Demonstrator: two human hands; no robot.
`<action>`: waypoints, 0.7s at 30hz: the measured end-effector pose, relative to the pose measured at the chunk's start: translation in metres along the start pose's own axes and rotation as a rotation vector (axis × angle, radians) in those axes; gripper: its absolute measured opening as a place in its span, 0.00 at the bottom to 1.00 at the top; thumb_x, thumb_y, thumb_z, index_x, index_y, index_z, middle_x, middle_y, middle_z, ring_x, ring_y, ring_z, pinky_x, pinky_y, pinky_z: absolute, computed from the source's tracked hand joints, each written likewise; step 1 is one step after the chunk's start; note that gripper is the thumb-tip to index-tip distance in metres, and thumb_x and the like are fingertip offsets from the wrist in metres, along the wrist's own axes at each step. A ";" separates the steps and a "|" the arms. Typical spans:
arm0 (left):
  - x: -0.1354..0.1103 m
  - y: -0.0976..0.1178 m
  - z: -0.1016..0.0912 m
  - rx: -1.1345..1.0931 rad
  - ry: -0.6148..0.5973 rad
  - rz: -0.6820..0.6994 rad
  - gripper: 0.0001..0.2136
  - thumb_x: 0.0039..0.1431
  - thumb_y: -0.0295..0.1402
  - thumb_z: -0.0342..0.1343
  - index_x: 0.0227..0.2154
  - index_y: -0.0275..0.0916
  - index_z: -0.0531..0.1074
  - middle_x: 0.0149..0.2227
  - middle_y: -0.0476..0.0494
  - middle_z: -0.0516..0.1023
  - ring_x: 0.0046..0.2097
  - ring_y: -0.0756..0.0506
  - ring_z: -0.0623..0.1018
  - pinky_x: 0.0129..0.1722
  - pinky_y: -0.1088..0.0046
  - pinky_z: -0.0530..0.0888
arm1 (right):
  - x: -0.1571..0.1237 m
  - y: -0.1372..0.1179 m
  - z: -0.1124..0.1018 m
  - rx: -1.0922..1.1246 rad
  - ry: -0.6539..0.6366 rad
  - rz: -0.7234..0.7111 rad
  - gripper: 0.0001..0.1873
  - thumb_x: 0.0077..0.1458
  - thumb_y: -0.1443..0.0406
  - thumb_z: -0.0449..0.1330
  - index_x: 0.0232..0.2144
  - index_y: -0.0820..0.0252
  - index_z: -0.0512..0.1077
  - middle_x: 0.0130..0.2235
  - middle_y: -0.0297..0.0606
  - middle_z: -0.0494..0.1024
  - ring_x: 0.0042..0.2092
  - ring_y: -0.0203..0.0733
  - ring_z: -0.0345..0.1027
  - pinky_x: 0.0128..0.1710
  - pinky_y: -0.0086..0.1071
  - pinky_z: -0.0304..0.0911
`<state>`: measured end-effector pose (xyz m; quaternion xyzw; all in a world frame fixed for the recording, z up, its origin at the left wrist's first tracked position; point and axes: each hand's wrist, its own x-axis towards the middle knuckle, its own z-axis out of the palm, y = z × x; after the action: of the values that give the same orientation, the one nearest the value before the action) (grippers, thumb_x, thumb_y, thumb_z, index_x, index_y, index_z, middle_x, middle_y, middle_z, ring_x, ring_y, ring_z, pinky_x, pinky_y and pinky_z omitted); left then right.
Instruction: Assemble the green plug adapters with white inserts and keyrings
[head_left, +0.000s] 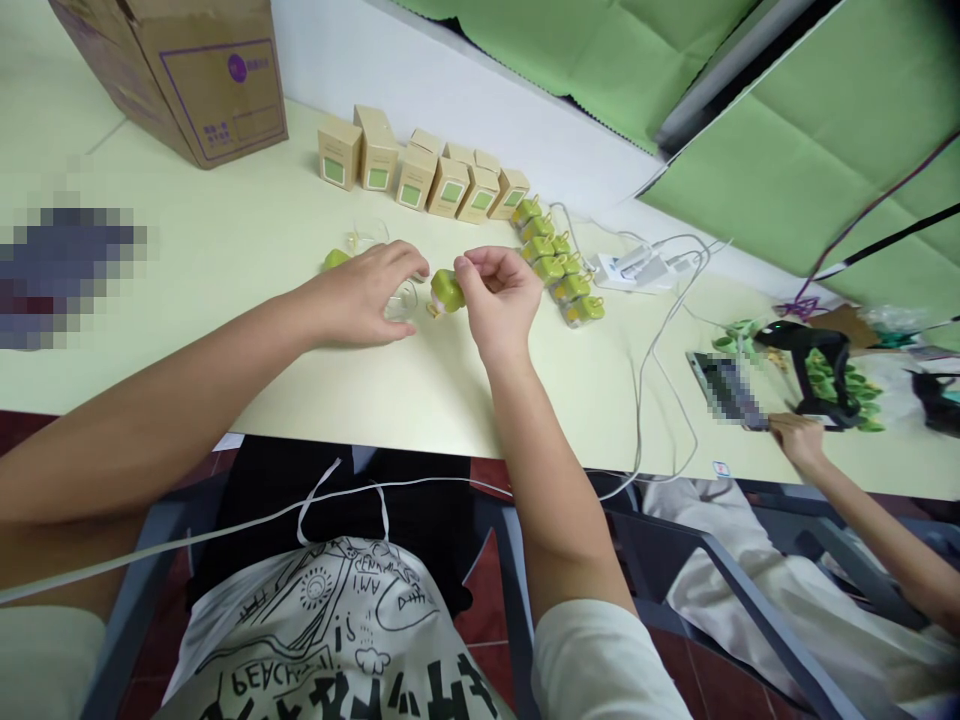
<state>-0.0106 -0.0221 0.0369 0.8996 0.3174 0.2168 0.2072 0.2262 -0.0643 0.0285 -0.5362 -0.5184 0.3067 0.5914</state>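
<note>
My right hand [504,298] pinches a small green cap [448,290] between thumb and fingers, just above the table; a small yellowish part shows at its lower end. To its left, my left hand [367,295] curves its thumb and fingers around a small clear plastic cup [403,302], its opening facing the cap. Cup and cap are apart. Behind my left hand lie another green cap [335,259], partly hidden, and a second clear piece [367,235]. Several green-capped clear containers with yellow loops [574,287] stand in rows beyond my right hand.
Small brown cartons [415,175] line the wall, with a large cardboard box [210,85] at back left. A white power strip [634,270] and loose cables [652,350] lie to the right. Further right, a co-worker's hand [799,440] rests by a blurred device [727,390].
</note>
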 end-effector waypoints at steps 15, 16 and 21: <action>0.000 -0.004 0.007 -0.042 -0.053 -0.068 0.37 0.59 0.44 0.69 0.73 0.47 0.75 0.73 0.33 0.79 0.70 0.26 0.84 0.71 0.46 0.82 | -0.004 -0.001 0.003 -0.021 0.006 -0.018 0.22 0.63 0.42 0.82 0.43 0.46 0.84 0.46 0.38 0.90 0.59 0.52 0.88 0.57 0.45 0.87; 0.001 -0.004 0.009 -0.060 -0.048 -0.067 0.37 0.59 0.44 0.70 0.71 0.46 0.75 0.71 0.33 0.79 0.69 0.26 0.84 0.71 0.47 0.82 | -0.004 0.002 0.003 -0.030 -0.003 -0.036 0.22 0.63 0.41 0.82 0.43 0.46 0.84 0.45 0.38 0.89 0.58 0.51 0.88 0.57 0.45 0.86; 0.007 0.001 0.016 -0.183 -0.057 -0.096 0.35 0.54 0.43 0.76 0.65 0.43 0.76 0.66 0.32 0.83 0.66 0.27 0.84 0.68 0.49 0.82 | 0.001 0.022 0.006 -0.072 -0.067 -0.185 0.33 0.60 0.31 0.80 0.44 0.49 0.85 0.42 0.37 0.90 0.47 0.48 0.88 0.48 0.43 0.85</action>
<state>0.0036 -0.0217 0.0260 0.8665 0.3329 0.2091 0.3077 0.2246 -0.0563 0.0075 -0.4963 -0.5959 0.2495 0.5800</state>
